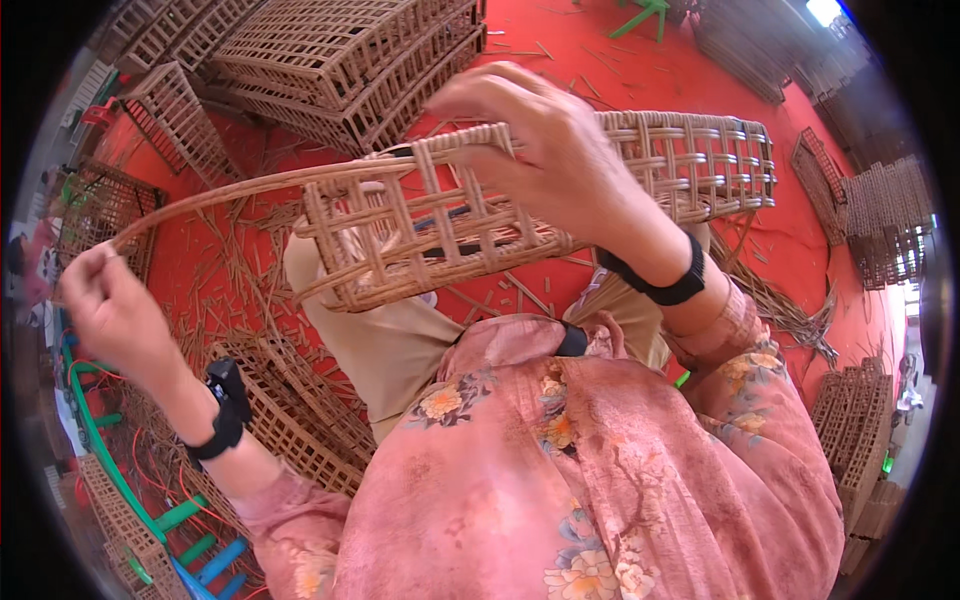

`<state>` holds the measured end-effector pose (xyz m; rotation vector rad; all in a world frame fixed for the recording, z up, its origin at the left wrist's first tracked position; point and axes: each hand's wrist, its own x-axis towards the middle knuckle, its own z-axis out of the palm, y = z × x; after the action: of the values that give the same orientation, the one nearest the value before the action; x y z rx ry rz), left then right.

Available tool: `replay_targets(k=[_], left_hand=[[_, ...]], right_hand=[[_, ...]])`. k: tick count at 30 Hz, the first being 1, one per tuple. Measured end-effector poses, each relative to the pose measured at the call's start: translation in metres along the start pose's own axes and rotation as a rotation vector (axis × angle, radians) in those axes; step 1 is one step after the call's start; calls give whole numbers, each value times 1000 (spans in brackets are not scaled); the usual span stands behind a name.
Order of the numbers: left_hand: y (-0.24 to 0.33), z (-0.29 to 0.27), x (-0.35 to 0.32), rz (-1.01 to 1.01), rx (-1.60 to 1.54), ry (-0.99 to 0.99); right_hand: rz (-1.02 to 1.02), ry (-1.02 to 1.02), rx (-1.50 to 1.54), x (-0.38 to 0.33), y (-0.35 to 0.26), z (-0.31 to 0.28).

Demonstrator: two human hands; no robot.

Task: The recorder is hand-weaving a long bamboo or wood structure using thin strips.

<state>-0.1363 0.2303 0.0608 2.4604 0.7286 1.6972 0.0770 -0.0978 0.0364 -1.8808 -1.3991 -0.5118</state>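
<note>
Across my knees lies a long, narrow, open-weave rattan basket (450, 272), tilted with its latticed side upward. From its top rim a long brown rattan strand (240, 188) arches out to the left. My left hand (112, 302) pinches the strand's far end between thumb and fingers, well away from the basket. Above the basket's wrapped rim is my right hand (565, 150), its fingers curved and thumb apart. The thumb lies beside the rim; whether it presses on it, I cannot tell. Black bands circle both wrists.
Stacked rattan crates (330, 60) stand ahead on the red floor (530, 30), which is littered with cane offcuts. More latticed pieces (300, 400) lie by my left leg, near a green tubular frame (130, 490). A bundle of canes (780, 300) and stacked panels (885, 220) are at right.
</note>
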Motion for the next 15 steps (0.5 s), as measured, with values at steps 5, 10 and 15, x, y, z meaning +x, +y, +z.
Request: replay_targets(k=[5, 10, 15], left_hand=[[57, -42, 10, 30, -501, 166], [91, -12, -22, -238, -716, -52], [111, 54, -75, -129, -697, -610]], right_hand=[[26, -121, 672, 49, -40, 46], [354, -322, 694, 43, -49, 7], [695, -363, 373, 16, -44, -19]])
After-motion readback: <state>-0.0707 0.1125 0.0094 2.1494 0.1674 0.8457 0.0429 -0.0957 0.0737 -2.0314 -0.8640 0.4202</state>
